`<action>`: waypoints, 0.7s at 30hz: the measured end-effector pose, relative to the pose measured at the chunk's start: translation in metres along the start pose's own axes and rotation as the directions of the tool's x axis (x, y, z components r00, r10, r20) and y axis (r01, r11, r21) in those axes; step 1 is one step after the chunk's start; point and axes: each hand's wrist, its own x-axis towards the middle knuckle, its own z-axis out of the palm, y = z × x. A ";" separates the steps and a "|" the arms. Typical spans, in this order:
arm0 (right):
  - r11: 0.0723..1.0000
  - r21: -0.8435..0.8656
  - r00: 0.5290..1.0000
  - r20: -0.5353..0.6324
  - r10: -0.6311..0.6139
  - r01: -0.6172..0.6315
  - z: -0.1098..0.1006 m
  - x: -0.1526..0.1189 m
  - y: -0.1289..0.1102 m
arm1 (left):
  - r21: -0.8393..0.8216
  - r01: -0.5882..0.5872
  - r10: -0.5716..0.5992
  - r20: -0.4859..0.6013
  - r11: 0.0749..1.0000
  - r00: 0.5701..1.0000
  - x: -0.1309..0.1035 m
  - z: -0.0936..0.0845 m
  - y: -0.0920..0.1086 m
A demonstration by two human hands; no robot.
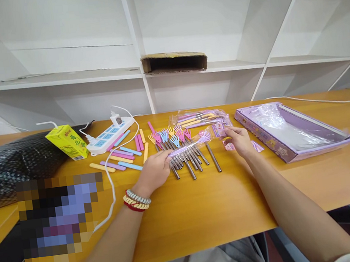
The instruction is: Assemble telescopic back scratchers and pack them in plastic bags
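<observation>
A purple back scratcher [185, 148] in a clear plastic sleeve is stretched between my two hands. My left hand [156, 169] is closed around its handle end. My right hand [239, 140] pinches the other end of the sleeve, by a small purple header card [218, 130]. Beneath lies a pile of metal rods [190, 169] topped with small hand-shaped heads [175, 140] in yellow, pink and blue. Behind it are packed back scratchers [197, 119] in clear sleeves. More purple cards [228, 145] lie under my right hand.
Loose coloured handles [123, 156] lie left of the pile, near a white power strip [111, 135] with a trailing cable. A yellow drink carton [68, 142] and a black bag [16, 167] stand farther left. An open purple box [259, 137] holding clear plastic sits right.
</observation>
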 end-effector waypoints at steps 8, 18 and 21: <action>0.994 -0.111 0.994 -0.103 -0.028 0.017 -0.001 0.002 0.000 | -0.018 -0.015 0.015 0.009 1.000 1.000 -0.001 0.002 -0.002; 0.987 0.116 0.990 0.104 0.095 -0.107 -0.002 -0.001 -0.005 | -0.033 0.004 -0.003 0.028 0.999 1.000 -0.001 -0.001 0.000; 0.988 0.101 0.989 0.101 0.110 -0.120 -0.002 0.001 -0.003 | -0.050 0.002 0.000 0.041 0.999 0.999 0.000 -0.003 0.002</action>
